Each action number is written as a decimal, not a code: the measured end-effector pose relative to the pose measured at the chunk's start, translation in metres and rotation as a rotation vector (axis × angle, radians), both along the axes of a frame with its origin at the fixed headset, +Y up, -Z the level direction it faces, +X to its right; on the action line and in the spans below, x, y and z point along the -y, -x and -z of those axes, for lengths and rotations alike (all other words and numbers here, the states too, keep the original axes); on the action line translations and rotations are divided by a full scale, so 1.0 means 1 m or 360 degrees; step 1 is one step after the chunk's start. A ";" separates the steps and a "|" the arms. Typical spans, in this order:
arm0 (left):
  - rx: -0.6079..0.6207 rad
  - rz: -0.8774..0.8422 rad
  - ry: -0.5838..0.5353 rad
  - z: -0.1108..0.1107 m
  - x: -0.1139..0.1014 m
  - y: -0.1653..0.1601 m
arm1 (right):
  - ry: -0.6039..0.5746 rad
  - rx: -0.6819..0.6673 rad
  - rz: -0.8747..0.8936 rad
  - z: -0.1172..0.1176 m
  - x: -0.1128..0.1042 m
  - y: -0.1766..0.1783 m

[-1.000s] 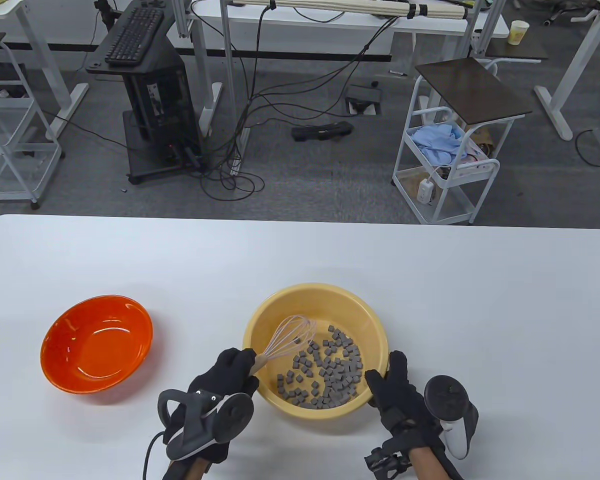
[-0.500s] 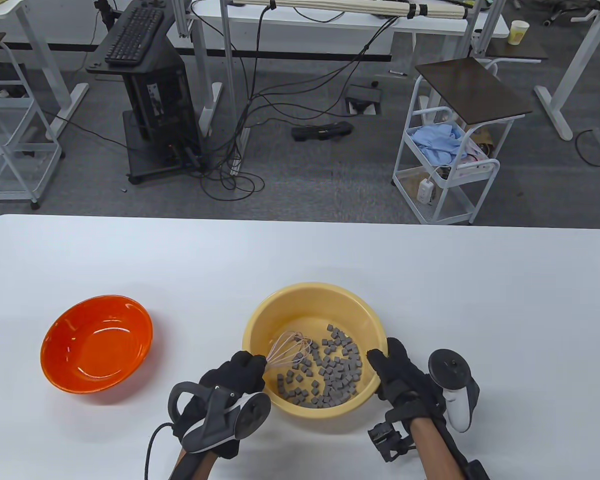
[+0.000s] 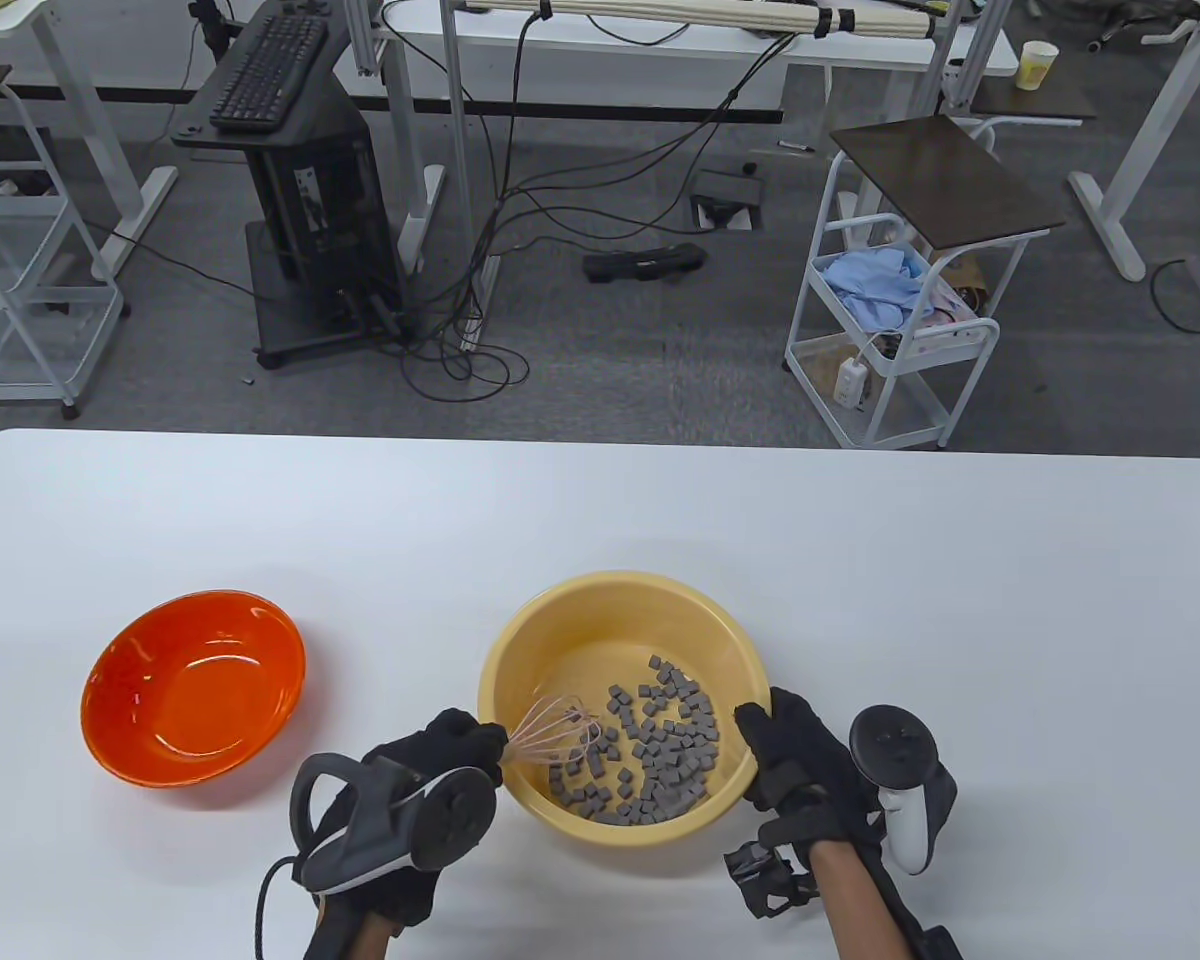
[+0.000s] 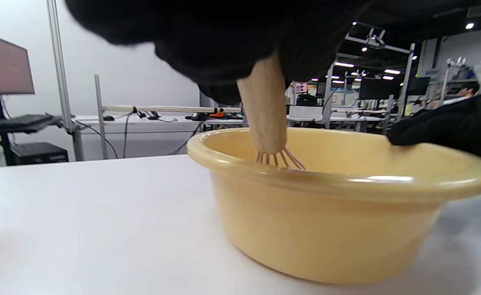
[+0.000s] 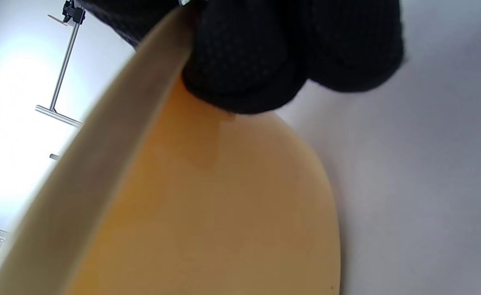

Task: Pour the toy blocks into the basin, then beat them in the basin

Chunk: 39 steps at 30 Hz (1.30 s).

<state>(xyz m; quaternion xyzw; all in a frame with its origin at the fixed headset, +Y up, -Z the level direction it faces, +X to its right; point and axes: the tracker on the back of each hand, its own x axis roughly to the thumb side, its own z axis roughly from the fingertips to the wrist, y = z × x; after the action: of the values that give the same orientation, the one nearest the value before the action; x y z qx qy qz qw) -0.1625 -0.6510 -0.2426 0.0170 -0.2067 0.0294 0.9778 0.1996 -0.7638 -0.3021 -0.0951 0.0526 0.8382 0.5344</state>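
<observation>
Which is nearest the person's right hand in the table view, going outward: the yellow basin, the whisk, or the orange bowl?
1. Yellow basin: its right rim is gripped by the right hand.
2. Whisk: inside the basin's left side, held by the left hand.
3. Orange bowl: far left on the table.

A big white table [image 3: 600,520], wide and flat, with round corners at the far side. On it, toward the left, an orange bowl [image 3: 194,687] sitting by itself, well apart from a yellow basin [image 3: 624,706] that sits near the middle, close to the near edge. In the left wrist view, the same yellow basin flat on the white top, and in the right wrist view, just its yellow side with white table beside it.
</observation>
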 end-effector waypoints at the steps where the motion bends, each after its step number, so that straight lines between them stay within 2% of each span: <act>1: 0.0044 -0.0045 0.0053 0.001 -0.002 0.002 | -0.0004 0.0002 -0.0008 0.000 0.000 0.000; 7: 0.0251 -0.0183 0.0236 0.011 0.000 -0.009 | -0.0003 0.0018 0.0008 -0.001 0.000 0.001; 12: 0.0335 -0.0178 0.0362 0.033 0.011 -0.051 | -0.0005 0.0045 0.0052 -0.003 0.002 0.002; 16: 0.0233 -0.0043 0.0232 0.042 0.013 -0.078 | -0.0002 0.0032 0.0057 -0.003 0.001 0.001; 21: 0.0061 0.0123 0.0034 0.044 0.017 -0.088 | -0.0012 0.0020 0.0048 -0.003 0.001 0.001; 26: -0.0119 0.0239 -0.0086 0.043 0.018 -0.076 | -0.0034 0.0022 0.0058 -0.002 0.001 0.000; 29: -0.0219 0.0219 -0.0113 0.036 0.016 -0.062 | -0.0046 0.0022 0.0045 -0.002 0.001 0.001; 33: -0.0271 0.0271 -0.0166 0.024 0.009 -0.051 | -0.0062 0.0041 0.0025 -0.002 0.001 0.001; 39: -0.0265 0.0405 -0.0228 0.012 -0.008 -0.054 | -0.0072 0.0059 0.0013 -0.002 0.002 0.001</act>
<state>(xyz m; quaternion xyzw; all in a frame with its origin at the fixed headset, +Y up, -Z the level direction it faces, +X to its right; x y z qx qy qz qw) -0.1088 -0.6425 -0.2545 0.0626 -0.1271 -0.1111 0.9837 0.1983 -0.7657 -0.2999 -0.0983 0.0240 0.8352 0.5406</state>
